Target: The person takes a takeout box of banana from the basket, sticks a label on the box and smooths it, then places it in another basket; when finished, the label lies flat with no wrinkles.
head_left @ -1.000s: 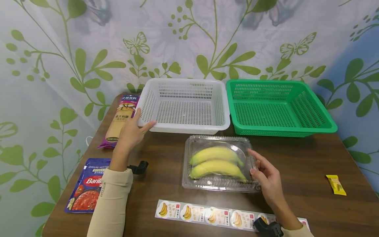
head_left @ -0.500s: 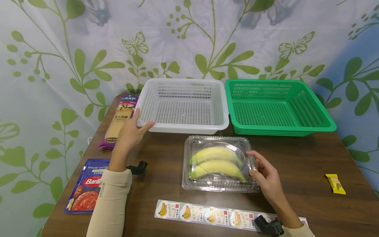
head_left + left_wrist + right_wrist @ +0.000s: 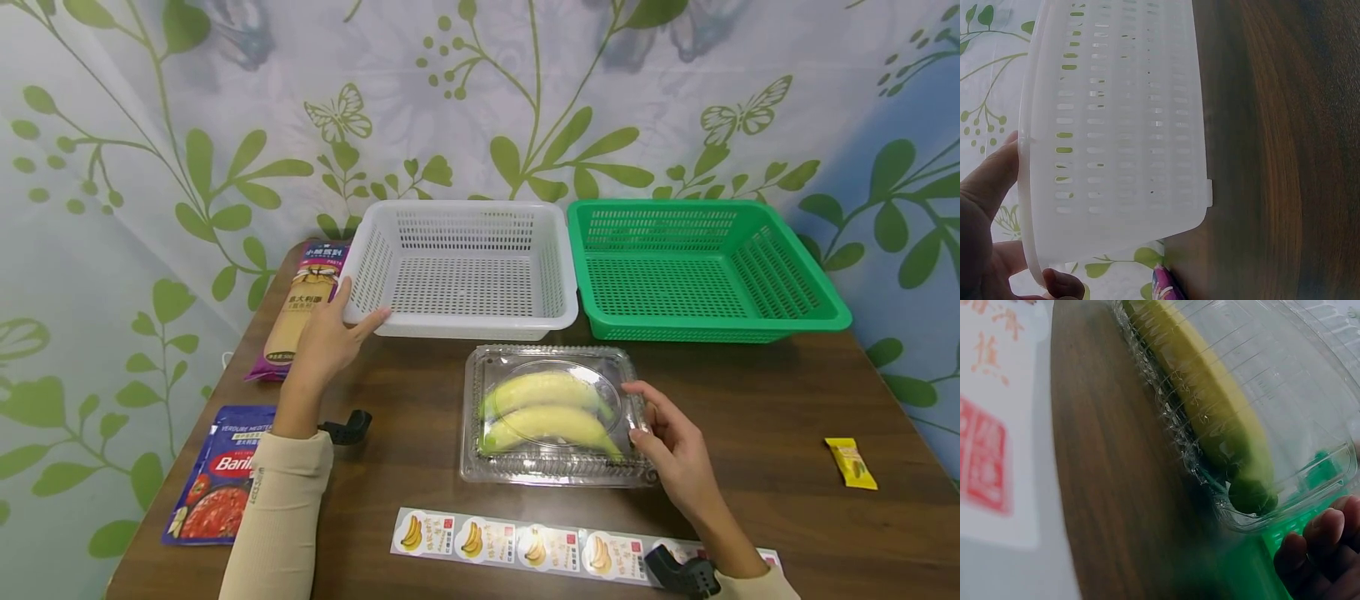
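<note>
A white plastic basket (image 3: pixel 465 321) stands at the back of the table. My left hand (image 3: pixel 326 337) holds its front left corner; in the left wrist view the thumb (image 3: pixel 994 178) is at the rim and a curled fingertip shows past the corner. In front of the baskets lies a closed clear plastic clamshell box (image 3: pixel 555 471) with two yellow bananas (image 3: pixel 547 425) inside. My right hand (image 3: pixel 678 450) grips the box's right side, thumb and index finger on its edge. The right wrist view has curled fingertips (image 3: pixel 1325 528) beside the box's corner.
A green basket (image 3: pixel 720 325) stands right of the white one. On the left lie a pasta bag (image 3: pixel 300 317) and a blue sauce pouch (image 3: pixel 217 492). A banana sticker strip (image 3: pixel 517 546) runs along the front, partly under my right wrist. A small yellow packet (image 3: pixel 851 463) lies far right.
Both hands, the baskets and the box stay almost where they were. The head view has shifted slightly, and the box's lid shows its round outline more plainly than a second ago.
</note>
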Demonstrator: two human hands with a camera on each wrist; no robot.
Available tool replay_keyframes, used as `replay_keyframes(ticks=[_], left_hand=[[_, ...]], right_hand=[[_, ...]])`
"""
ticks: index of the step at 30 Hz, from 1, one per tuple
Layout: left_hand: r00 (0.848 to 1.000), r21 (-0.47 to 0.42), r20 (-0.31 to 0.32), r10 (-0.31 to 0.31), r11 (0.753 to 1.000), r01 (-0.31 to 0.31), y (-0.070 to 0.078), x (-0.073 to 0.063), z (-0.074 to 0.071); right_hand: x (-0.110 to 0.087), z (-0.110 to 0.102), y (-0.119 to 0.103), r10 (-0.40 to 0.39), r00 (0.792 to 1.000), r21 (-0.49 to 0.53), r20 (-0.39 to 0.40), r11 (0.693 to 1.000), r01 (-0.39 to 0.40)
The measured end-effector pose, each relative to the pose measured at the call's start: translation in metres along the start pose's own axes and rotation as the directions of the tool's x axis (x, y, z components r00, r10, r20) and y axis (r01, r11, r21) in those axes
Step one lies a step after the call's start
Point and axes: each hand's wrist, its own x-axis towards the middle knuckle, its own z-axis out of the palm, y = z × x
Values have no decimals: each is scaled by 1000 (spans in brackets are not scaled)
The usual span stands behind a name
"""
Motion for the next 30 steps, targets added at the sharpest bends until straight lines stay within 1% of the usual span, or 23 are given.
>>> replay_keyframes(ticks=[10, 14, 16, 18, 21, 24, 26, 28, 30], left_hand=[[1000, -13, -5, -5, 1000, 5, 0, -2, -2], [998, -35, -32, -47, 998, 46, 0, -5, -1], [996, -49, -66, -65, 997, 62, 0, -7, -1], [991, -52, -113, -72, 996, 66, 0, -9, -1], [982, -26, -180, -47, 999, 43, 1, -11, -2], [971, 6, -236, -29, 999, 31, 4, -14, -7], [961, 19, -275, -25, 999, 31, 7, -19, -14], [947, 12, -319, -23, 1000, 28, 12, -26, -21], [934, 5, -358, -7, 1000, 10, 18, -34, -29]], right_hand=[[1, 1, -1, -2, 1000, -16, -2, 1000, 2], [1, 2, -1, -9, 1000, -16, 1, 1000, 9], [1, 2, -1, -14, 1000, -16, 4, 1000, 14], [1, 1, -1, -17, 1000, -13, 6, 1000, 17], [2, 1, -1, -24, 1000, -11, 8, 1000, 24], [2, 1, -1, -28, 1000, -10, 7, 1000, 28], [2, 1, -1, -31, 999, -17, 5, 999, 31], [1, 1, -1, -32, 999, -25, 2, 999, 32], [0, 1, -1, -34, 999, -38, -5, 999, 33]])
